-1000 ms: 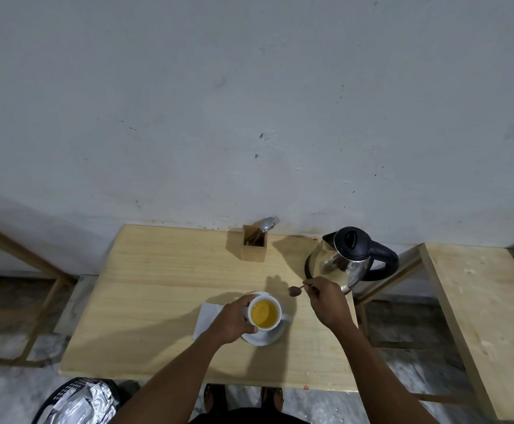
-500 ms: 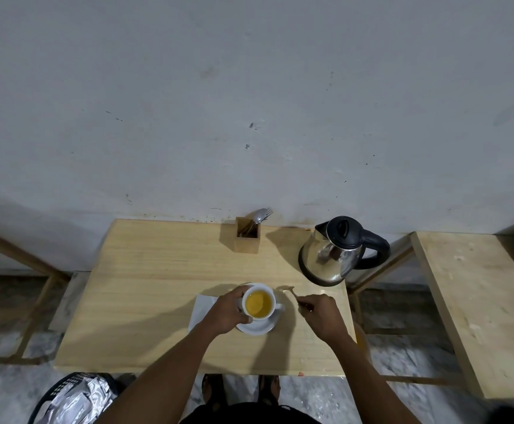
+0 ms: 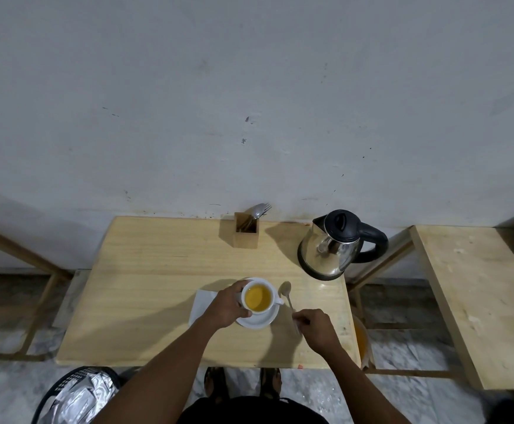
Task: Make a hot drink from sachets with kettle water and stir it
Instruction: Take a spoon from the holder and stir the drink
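I judge the drink made: my left hand (image 3: 226, 307) grips the white ceramic cup (image 3: 258, 296) of yellow liquid; my right hand (image 3: 317, 330) pinches the metal teaspoon (image 3: 287, 296) lying flat beside it.

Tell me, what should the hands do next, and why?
Probably let go of the spoon: it already lies flat on the table beside the saucer, out of the yellow drink. The right hand pinches its handle; the left hand steadies the cup.
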